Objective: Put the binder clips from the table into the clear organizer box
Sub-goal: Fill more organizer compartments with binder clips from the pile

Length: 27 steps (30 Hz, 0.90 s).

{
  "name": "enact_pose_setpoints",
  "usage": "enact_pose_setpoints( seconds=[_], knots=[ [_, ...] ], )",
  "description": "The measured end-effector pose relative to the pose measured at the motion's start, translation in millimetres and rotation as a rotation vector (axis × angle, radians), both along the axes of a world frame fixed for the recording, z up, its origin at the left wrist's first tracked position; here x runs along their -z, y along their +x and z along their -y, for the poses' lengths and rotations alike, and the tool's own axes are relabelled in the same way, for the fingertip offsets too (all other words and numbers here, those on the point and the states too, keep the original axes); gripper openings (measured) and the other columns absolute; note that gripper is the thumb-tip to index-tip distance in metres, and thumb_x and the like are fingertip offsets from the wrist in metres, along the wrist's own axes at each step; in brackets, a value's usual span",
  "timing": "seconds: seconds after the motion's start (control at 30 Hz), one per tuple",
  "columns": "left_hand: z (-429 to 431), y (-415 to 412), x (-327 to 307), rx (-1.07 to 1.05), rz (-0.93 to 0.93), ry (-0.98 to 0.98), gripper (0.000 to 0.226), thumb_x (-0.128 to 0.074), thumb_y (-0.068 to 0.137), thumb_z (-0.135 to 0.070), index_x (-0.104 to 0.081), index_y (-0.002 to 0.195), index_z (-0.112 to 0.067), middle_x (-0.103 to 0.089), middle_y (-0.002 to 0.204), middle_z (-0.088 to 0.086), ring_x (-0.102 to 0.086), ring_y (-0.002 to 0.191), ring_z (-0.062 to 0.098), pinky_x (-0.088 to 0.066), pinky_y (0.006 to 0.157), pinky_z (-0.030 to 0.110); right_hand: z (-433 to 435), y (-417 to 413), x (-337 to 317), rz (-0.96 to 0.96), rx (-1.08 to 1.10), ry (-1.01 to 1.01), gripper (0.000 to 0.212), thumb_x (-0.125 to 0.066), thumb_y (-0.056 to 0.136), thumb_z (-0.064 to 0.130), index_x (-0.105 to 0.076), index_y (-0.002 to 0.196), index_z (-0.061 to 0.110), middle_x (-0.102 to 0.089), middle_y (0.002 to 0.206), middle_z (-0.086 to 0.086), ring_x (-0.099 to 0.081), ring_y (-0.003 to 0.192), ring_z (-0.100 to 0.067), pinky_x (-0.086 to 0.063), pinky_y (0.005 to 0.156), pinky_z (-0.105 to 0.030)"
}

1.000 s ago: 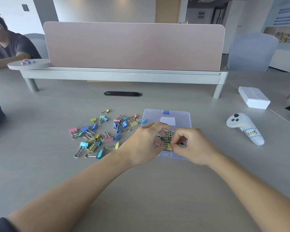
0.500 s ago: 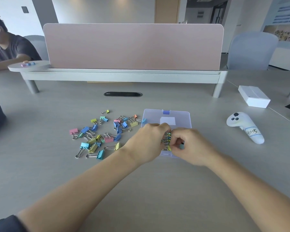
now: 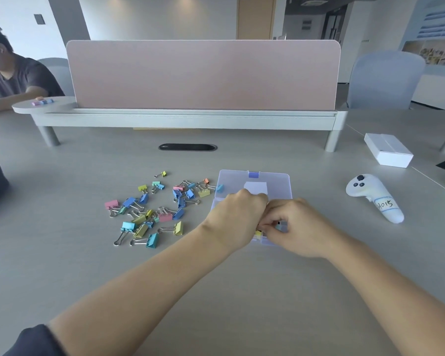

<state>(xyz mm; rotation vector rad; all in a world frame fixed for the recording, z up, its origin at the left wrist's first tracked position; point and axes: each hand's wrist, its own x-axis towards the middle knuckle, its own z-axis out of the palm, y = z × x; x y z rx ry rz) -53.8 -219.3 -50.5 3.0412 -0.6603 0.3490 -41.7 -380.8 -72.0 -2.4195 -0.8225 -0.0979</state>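
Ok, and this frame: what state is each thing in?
clear organizer box: lid open.
loose binder clips: scattered on table, left of box.
left hand: curled over box, grip hidden.
right hand: pinches a bluish clip over box.
white box: closed.
controller: lying on table.

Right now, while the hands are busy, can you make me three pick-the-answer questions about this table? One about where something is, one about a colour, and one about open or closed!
1. Where are the loose binder clips?
A) left of the clear organizer box
B) right of it
C) on a chair

2. What colour is the controller?
A) red
B) white
C) black

3. How is the box's lid?
A) shut
B) missing
C) open

Answers:
1 A: the colourful pile lies to the left of the box.
2 B: the controller is white, with a handwritten label on it.
3 C: the lid lies folded back behind the box.
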Motion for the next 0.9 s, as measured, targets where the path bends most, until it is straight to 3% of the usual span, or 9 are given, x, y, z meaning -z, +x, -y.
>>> enact_pose_setpoints(
  seconds=[0.13, 0.23, 0.33, 0.5, 0.63, 0.8, 0.9],
  knots=[
    [0, 5, -1, 0.035, -0.006, 0.015, 0.016, -0.055, 0.091, -0.011, -0.055, 0.107, -0.011, -0.059, 0.104, 0.011, -0.061, 0.095, 0.029, -0.036, 0.062, 0.03, -1, -4, -1, -0.031, -0.038, -0.033, 0.024, -0.053, 0.08, 0.016, -0.075, 0.086, 0.019, -0.07, 0.092, 0.014, -0.064, 0.088, -0.005, -0.052, 0.075, -0.031],
    [-4, 11, 1, 0.072, -0.005, -0.005, 0.013, -0.06, 0.091, -0.019, -0.058, 0.102, -0.013, -0.061, 0.1, 0.008, -0.061, 0.093, 0.027, -0.041, 0.064, 0.03, -3, -3, -1, 0.005, -0.038, -0.058, 0.033, -0.044, 0.077, 0.029, -0.073, 0.082, 0.016, -0.069, 0.09, 0.01, -0.063, 0.084, -0.009, -0.051, 0.07, -0.033],
    [-7, 16, 1, 0.098, -0.042, -0.024, 0.011, -0.06, 0.089, -0.019, -0.062, 0.098, -0.013, -0.063, 0.098, 0.006, -0.06, 0.093, 0.027, -0.05, 0.071, 0.034, -1, -1, 0, 0.05, -0.008, -0.066, 0.019, -0.054, 0.08, 0.02, -0.072, 0.075, 0.017, -0.066, 0.082, 0.011, -0.061, 0.076, -0.009, -0.051, 0.066, -0.034],
    [-4, 22, -1, 0.082, -0.103, -0.018, 0.01, -0.058, 0.088, -0.017, -0.065, 0.094, -0.013, -0.061, 0.1, 0.007, -0.059, 0.098, 0.027, -0.033, 0.051, 0.026, -2, -1, 1, 0.065, -0.028, -0.11, 0.019, -0.055, 0.083, 0.017, -0.073, 0.081, 0.015, -0.067, 0.091, 0.015, -0.061, 0.081, -0.006, -0.051, 0.068, -0.031],
    [-7, 27, -2, 0.1, -0.176, -0.071, 0.013, -0.06, 0.085, -0.012, -0.071, 0.091, -0.017, -0.066, 0.098, 0.004, -0.058, 0.097, 0.026, -0.045, 0.063, 0.027, -3, 0, 0, 0.11, 0.005, -0.186, 0.029, -0.044, 0.079, 0.027, -0.069, 0.077, 0.013, -0.066, 0.086, 0.012, -0.06, 0.077, -0.012, -0.051, 0.063, -0.034],
    [-9, 24, -7, 0.12, -0.163, -0.069, 0.012, -0.06, 0.085, -0.015, -0.07, 0.087, -0.021, -0.066, 0.094, 0.001, -0.051, 0.09, 0.021, -0.033, 0.056, 0.023, -8, -6, -4, 0.164, 0.024, -0.328, 0.022, -0.039, 0.079, 0.023, -0.051, 0.061, 0.017, -0.059, 0.077, 0.007, -0.054, 0.068, -0.02, -0.049, 0.056, -0.038],
    [-9, 21, -6, 0.142, -0.136, -0.068, 0.008, -0.06, 0.085, -0.016, -0.066, 0.082, -0.02, -0.065, 0.09, 0.002, -0.053, 0.09, 0.022, -0.033, 0.056, 0.025, -10, -7, -4, 0.156, 0.027, -0.36, 0.027, -0.033, 0.075, 0.027, -0.053, 0.062, 0.014, -0.061, 0.078, 0.004, -0.056, 0.069, -0.021, -0.051, 0.057, -0.039]
  ],
)
